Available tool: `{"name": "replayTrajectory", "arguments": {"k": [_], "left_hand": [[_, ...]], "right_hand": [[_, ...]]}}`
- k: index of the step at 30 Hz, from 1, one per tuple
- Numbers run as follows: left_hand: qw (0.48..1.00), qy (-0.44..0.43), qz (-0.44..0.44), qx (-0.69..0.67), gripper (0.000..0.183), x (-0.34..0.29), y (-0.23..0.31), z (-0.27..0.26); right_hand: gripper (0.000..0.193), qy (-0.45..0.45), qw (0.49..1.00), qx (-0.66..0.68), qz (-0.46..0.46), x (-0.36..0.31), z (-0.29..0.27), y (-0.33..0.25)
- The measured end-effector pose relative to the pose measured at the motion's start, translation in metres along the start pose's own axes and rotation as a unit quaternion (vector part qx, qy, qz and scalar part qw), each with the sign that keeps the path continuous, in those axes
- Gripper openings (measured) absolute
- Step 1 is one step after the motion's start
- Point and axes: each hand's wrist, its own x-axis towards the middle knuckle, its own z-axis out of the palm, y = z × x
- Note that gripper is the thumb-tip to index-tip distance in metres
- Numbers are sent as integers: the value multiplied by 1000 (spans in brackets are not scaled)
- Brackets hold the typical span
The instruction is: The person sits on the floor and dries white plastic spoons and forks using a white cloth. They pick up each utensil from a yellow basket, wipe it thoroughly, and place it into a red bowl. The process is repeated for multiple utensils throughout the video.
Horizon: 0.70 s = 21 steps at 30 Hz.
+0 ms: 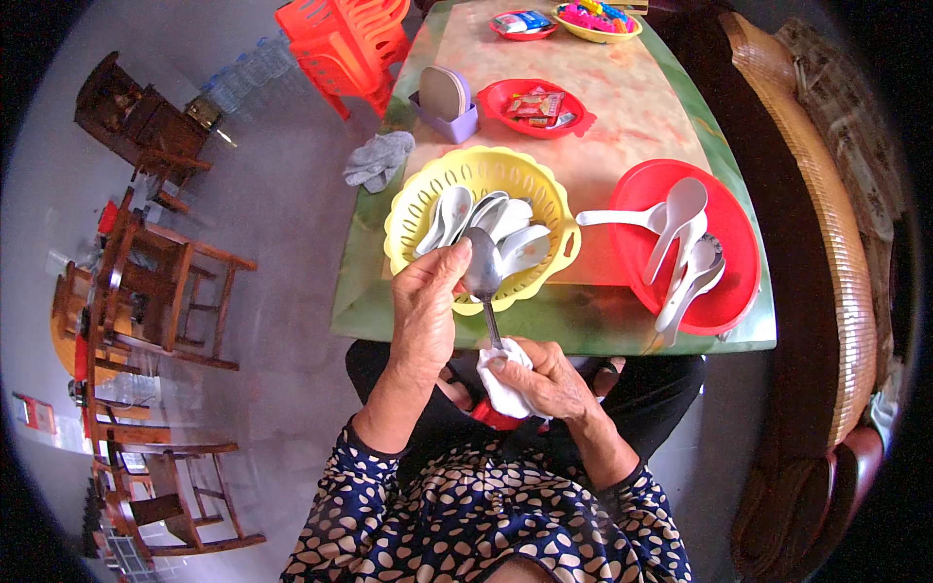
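Observation:
A metal spoon [482,264] is held upright over the table's near edge, bowl up. My left hand [428,301] pinches the side of its bowl between thumb and fingers. Lower down, my right hand [547,379] is closed round a white cloth [504,385] wrapped about the end of the handle. Just beyond the spoon stands a yellow slotted basket [408,199] with several white spoons [454,212] and some metal ones in it. To the right, a red plate [736,219] carries several white spoons [687,206]; one handle sticks out over the left rim.
Farther back on the table [622,117] are a red basket [494,94] of small packets, a purple holder [464,126] and a yellow bowl [595,36] of colourful items. A grey cloth [379,160] hangs at the left edge. Wooden chairs [185,282] stand left, a long bench [826,223] right.

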Motion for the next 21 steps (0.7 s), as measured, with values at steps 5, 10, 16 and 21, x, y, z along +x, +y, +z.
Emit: {"name": "replayTrajectory", "arguments": {"k": [5,10,16,21], "left_hand": [[996,-4,-23,-89,18,18,-4,-7],[996,13,-53,-76,33,4,7,14],[995,6,-16,-97,33,3,-9,9],[962,-91,-96,-238,50,19,-13,-28]], "right_hand": [[20,72,976,-149,-139,-7,-4,15],[14,232,844,-429,-224,2,7,23],[20,206,775,-521,-291,1,23,12],[15,67,877,-380,-285,-16,5,0]]}}
